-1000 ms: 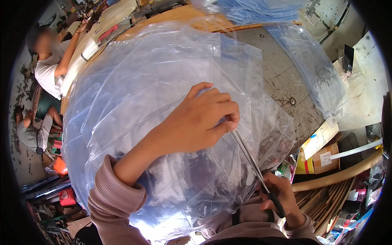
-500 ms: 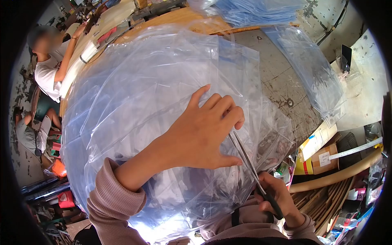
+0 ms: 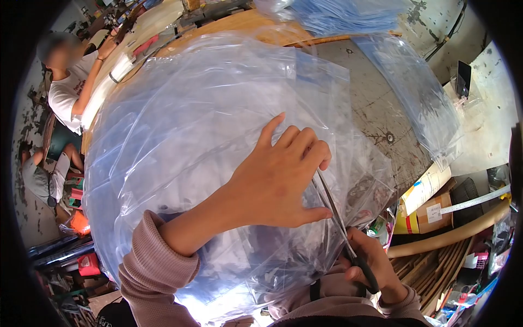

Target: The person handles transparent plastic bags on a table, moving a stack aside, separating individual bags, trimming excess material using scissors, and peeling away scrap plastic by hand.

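Scuffed gray surface (image 3: 403,117), cluttered room around it. Hands are apart: right hand (image 3: 381,264) is closed around scissors (image 3: 340,223) by the dark handles, blades slightly parted and angled toward the left hand (image 3: 275,185), probably for control near the plastic. Left hand is spread over clear sheets (image 3: 190,103), likely to steady them; can't tell if it presses or hovers. Sheets fan broadly across the surface. Beyond: bluish plastic stack (image 3: 346,16), co-worker (image 3: 68,98) at left.

Glossy, creased clear plastic sheets (image 3: 180,114)
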The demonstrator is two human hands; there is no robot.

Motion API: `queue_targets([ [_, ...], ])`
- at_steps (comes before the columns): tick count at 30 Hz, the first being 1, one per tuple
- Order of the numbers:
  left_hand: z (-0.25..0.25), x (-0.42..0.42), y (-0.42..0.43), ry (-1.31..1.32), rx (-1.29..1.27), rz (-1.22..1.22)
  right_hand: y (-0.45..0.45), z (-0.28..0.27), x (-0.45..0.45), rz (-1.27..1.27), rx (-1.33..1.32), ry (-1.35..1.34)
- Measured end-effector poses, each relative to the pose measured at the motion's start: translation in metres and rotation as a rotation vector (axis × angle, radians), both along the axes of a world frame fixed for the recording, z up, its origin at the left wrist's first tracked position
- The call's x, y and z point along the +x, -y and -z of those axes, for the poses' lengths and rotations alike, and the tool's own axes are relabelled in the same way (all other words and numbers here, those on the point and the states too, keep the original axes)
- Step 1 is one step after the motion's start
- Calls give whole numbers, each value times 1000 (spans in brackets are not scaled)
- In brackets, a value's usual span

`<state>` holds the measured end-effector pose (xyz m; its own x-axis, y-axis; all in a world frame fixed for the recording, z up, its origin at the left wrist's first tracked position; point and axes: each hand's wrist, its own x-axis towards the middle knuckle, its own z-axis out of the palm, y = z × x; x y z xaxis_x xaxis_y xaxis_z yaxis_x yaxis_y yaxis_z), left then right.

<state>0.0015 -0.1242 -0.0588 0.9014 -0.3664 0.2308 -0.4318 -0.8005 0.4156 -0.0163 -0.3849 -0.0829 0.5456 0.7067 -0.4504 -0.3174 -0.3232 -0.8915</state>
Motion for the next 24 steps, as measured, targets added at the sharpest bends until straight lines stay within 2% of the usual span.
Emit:
queue_targets([
  [8, 2, 0, 0, -34, -42, -10, 2, -1, -1, -19, -28, 87],
  [11, 6, 0, 0, 63, -139, -46, -1, -4, 0, -24, -30, 127],
  [16, 8, 1, 1, 69, -247, -44, -1, 0, -2, 24, -20, 111],
  [24, 16, 3, 0, 119, -262, -39, 0, 1, -4, 55, -10, 71],
])
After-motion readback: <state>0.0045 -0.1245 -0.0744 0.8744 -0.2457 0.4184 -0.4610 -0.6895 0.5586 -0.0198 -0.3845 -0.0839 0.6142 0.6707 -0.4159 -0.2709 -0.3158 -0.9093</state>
